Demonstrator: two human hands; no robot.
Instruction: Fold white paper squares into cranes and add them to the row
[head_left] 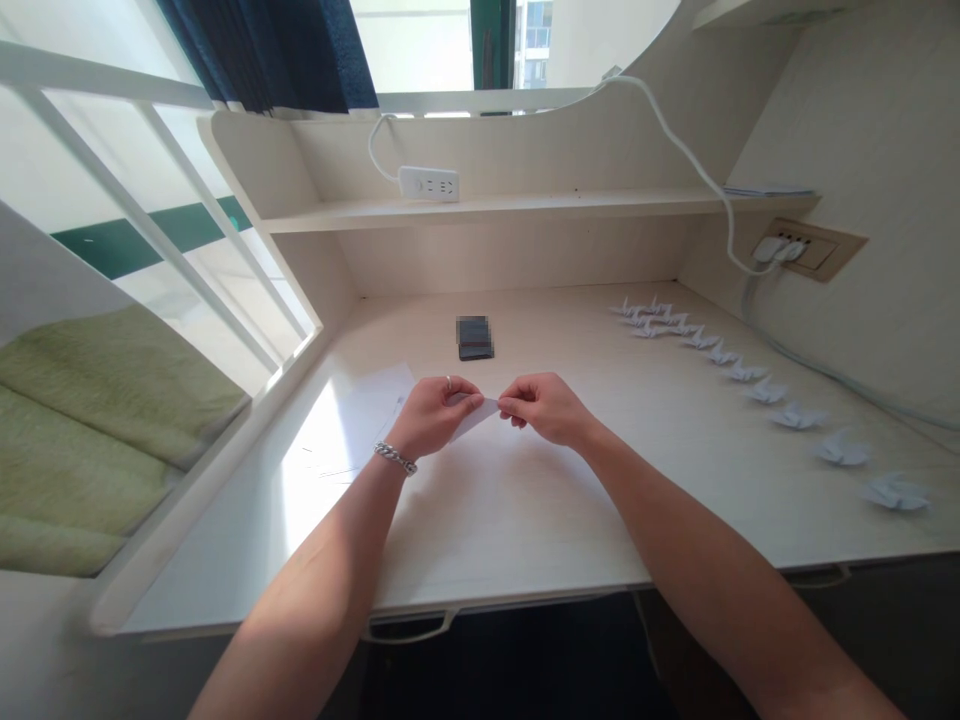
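Apparently mid-fold, pinching paper point(474, 418) with left hand point(436, 412) and right hand point(550, 406). Next, probably calls for steady, crisp creasing.

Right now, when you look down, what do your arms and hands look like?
The left hand wears a narrow silvery ring on one finger, with a chunky silver chain-link bracelet around its wrist. The right hand shows no jewellery. No sleeves show on either arm.

The right hand point(546, 408) could pass between the dark object point(475, 345) and paper cranes point(744, 371) obstructing the desk point(682, 410) rightward.
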